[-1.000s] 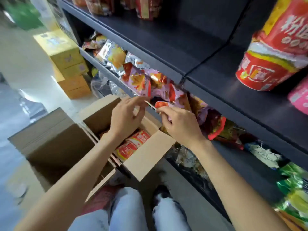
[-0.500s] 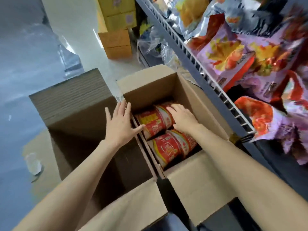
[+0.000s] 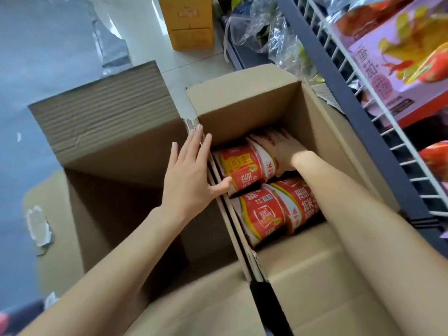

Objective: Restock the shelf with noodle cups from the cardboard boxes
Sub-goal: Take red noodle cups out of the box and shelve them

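**Right hand down in the box on a noodle cup**

Two open cardboard boxes sit side by side on the floor. The right box (image 3: 242, 103) holds red noodle cups lying on their sides; the left box (image 3: 109, 141) looks empty as far as can be seen. The right hand (image 3: 281, 149) is deep in the right box, fingers curled over the far cup (image 3: 247, 166) from its 3 o'clock side, thumb tucked under; it appears to grip the cup. The left hand (image 3: 191, 175) lies flat, fingers straight and spread, on the shared box walls at the cup's 9 o'clock, thumb touching the cup's rim. The cup's long axis runs roughly 9 to 3 o'clock. Two more cups (image 3: 278, 214) lie at 6 o'clock of it, under the right forearm. The shelf (image 3: 339, 76) stands at 3 o'clock of the box, so the right hand is nearer for the lift.
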### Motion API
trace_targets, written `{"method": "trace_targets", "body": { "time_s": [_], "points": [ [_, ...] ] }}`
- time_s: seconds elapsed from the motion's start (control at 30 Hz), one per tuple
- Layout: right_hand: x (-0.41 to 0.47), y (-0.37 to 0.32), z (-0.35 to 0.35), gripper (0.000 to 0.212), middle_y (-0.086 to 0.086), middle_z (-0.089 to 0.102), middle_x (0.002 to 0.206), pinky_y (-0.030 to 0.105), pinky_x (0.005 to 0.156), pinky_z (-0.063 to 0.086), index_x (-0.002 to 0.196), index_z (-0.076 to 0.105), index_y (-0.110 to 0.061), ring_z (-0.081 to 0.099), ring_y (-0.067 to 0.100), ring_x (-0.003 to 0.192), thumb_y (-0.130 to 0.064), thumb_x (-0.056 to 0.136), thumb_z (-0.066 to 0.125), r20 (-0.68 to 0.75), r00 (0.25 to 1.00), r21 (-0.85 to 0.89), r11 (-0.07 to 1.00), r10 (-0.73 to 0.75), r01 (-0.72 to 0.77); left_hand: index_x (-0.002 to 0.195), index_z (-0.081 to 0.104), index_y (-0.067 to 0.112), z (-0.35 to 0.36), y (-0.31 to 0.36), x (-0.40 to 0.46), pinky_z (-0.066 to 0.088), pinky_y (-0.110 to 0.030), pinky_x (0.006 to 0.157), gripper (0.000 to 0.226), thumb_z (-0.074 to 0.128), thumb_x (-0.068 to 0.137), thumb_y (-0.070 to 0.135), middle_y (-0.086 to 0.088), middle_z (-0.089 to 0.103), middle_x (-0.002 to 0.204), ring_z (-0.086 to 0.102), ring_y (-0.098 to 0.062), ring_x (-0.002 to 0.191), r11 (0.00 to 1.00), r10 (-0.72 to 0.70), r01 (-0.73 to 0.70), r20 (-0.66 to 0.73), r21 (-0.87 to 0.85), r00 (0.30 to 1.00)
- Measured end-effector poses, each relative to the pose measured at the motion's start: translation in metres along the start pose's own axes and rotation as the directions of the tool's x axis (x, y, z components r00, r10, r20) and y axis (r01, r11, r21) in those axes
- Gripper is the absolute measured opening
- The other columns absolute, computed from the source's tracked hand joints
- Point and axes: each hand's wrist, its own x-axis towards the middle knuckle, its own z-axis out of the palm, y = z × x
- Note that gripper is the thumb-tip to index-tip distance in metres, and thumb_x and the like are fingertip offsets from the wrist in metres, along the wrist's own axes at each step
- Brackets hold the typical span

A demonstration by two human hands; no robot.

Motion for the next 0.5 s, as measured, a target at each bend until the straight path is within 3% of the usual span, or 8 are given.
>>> {"method": "trace_targets", "body": {
  "time_s": [0.17,0.33,0.5],
  "points": [
    [-0.001,0.001,0.001,0.136,0.013,0.001,0.160,0.047,0.117,-0.002,0.151,-0.010,-0.028,-0.002,0.030,0.147,-0.043,0.056,0.087,0.034,0.999,0.013,1.000,0.016,-0.017,0.151,0.022,0.013,-0.004,0.001,-0.001,0.000,-0.038,0.119,0.092,0.054,0.079,0.061,-0.006,0.011,0.161,0.007,-0.017,0.148,1.000,-0.001,0.000,0.016,0.011,1.000],
    [-0.008,-0.003,-0.013,0.133,0.014,0.023,0.152,0.050,0.116,0.012,0.151,-0.004,-0.029,0.022,0.033,0.140,-0.050,0.054,0.085,-0.004,1.000,-0.075,0.997,0.004,-0.005,0.151,0.021,0.013,-0.007,0.003,0.001,-0.001,-0.037,0.119,0.093,0.056,0.080,0.060,-0.006,0.010,0.161,0.005,-0.017,0.148,1.000,-0.004,0.004,0.014,0.021,1.000],
    [-0.053,-0.010,-0.040,0.121,0.019,0.030,0.149,0.056,0.113,0.020,0.152,0.011,-0.023,0.027,0.035,0.139,-0.049,0.058,0.083,-0.230,0.973,-0.166,0.985,-0.004,-0.036,0.152,0.020,0.013,-0.009,0.005,0.000,-0.003,-0.035,0.119,0.093,0.059,0.081,0.058,-0.005,0.008,0.161,0.003,-0.016,0.148,1.000,-0.004,0.004,0.036,0.008,0.999]
  ]
}}
